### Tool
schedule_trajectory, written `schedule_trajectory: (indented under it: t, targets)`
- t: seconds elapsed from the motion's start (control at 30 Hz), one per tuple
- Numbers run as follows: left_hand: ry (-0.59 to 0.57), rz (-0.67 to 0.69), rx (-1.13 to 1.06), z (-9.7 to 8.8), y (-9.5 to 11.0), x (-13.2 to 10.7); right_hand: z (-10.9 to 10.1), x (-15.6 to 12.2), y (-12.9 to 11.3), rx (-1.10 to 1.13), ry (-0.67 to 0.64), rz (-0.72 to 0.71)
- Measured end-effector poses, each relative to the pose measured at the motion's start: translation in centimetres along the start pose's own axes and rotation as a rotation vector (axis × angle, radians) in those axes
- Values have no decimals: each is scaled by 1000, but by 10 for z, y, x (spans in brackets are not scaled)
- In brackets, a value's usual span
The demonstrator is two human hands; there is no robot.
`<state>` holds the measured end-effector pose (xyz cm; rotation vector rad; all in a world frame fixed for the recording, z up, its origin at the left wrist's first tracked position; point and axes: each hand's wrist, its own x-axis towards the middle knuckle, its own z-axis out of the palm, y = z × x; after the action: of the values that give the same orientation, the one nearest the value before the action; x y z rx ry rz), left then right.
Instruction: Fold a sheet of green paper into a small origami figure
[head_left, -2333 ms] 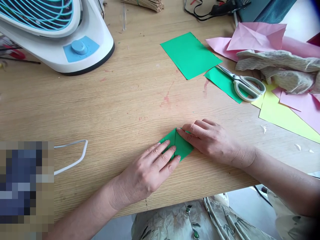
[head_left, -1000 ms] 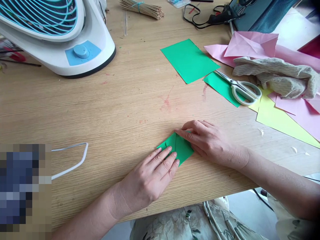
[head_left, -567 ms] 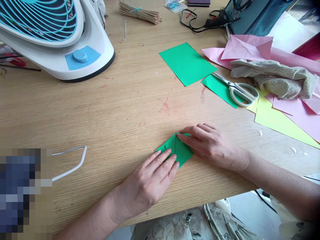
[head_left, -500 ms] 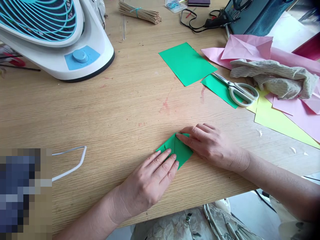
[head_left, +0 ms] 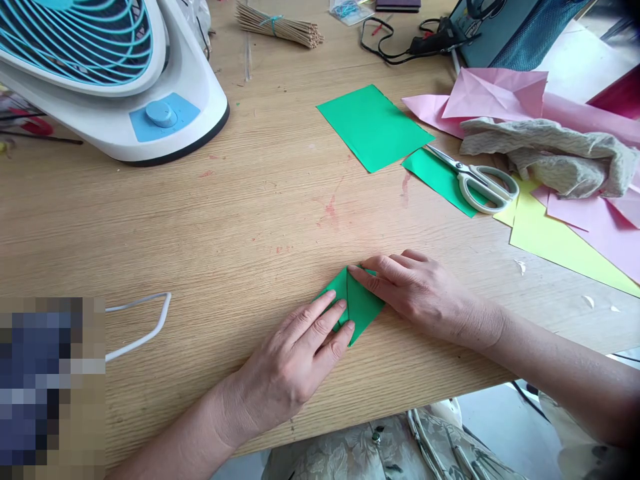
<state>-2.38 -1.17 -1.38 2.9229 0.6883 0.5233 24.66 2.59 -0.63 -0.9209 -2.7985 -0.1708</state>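
Observation:
A small piece of folded green paper [head_left: 362, 305] lies on the wooden table near its front edge, a crease line running down its middle. My left hand [head_left: 295, 363] rests flat over the paper's lower left part, fingers stretched out and slightly apart, hiding that side. At the upper right, my right hand [head_left: 425, 297] pinches the paper by its top corner and edge, thumb and forefinger close together; its other fingers are curled behind.
A white and blue fan [head_left: 175, 113] stands at the back left. Scissors [head_left: 485, 187] lie across a green strip, beside a green sheet [head_left: 373, 127]. Pink paper [head_left: 495, 93], yellow paper [head_left: 555, 240] and a grey cloth [head_left: 565, 157] are at the right. Bundled sticks [head_left: 280, 25] lie at the back.
My left fingers have shifted and spread a little on the green paper, which has turned slightly. My right hand keeps its hold at the top corner.

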Motion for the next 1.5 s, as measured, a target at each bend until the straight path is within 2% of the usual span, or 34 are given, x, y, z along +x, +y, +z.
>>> schedule_trajectory:
  t: [0.1, 0.23, 0.63, 1.17, 1.5]
  targets:
    - [10, 0, -4, 2, -1, -1, 1, 1, -1, 0, 3, 6]
    - [-36, -18, -9, 5, -1, -3, 1, 2, -3, -36, -9, 10]
    - [-82, -69, -20, -1, -2, 1, 3, -1, -4, -61, -49, -13]
    - [-114, -34, 73, -4, -4, 7, 2, 4, -2, -35, -48, 2]
    - [-161, -44, 10, -6, -12, 11, 0, 2, -3, -134, -40, -19]
